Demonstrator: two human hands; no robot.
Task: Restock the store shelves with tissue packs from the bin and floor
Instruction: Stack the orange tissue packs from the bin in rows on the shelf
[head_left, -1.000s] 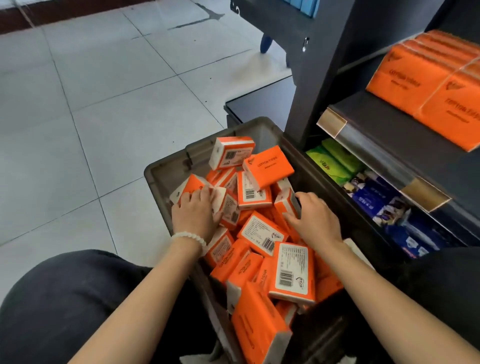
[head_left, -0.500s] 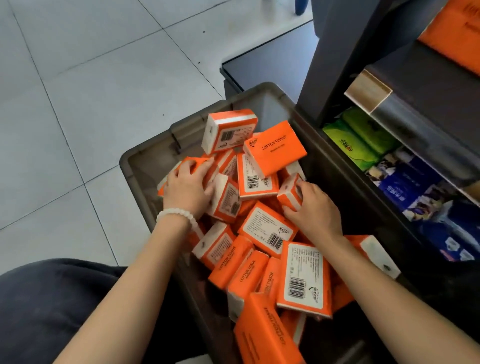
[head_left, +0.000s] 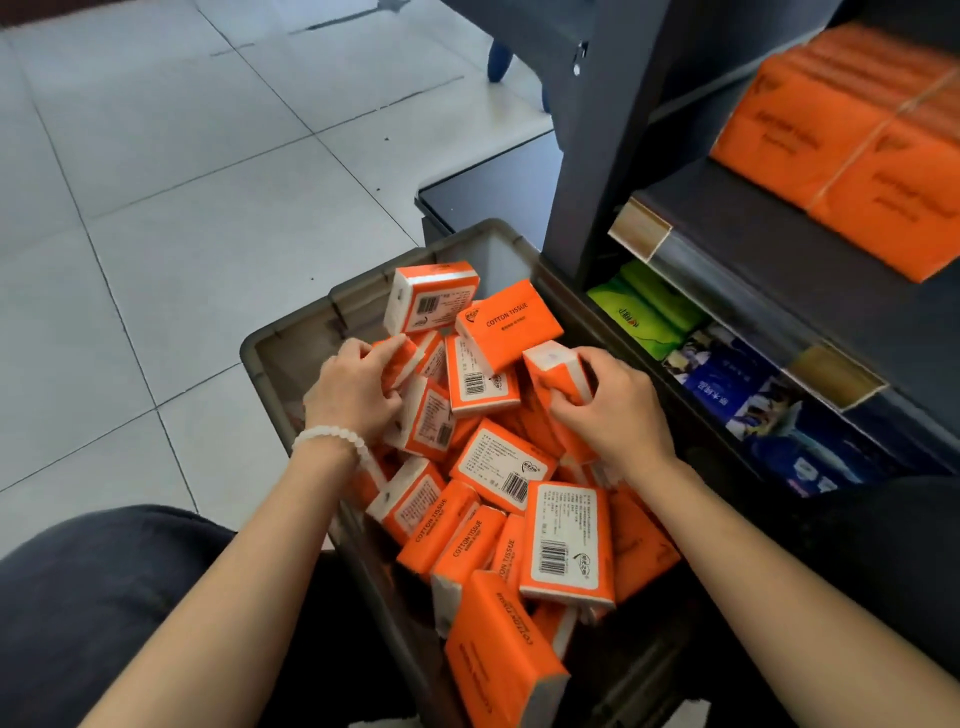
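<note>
A grey bin on the floor holds several orange tissue packs in a loose heap. My left hand, with a white bead bracelet at the wrist, grips one orange pack at the bin's left side. My right hand grips another orange pack and holds it tilted above the heap. To the right stands the dark shelf unit, with a row of orange packs on its upper shelf.
The lower shelf holds green packs and blue packs behind a price rail. Light floor tiles spread to the left. My dark-clothed knee is at lower left. A blue furniture leg stands at the far top.
Both hands have closed round packs in the bin. The right hand has lifted its pack up out of the heap.
</note>
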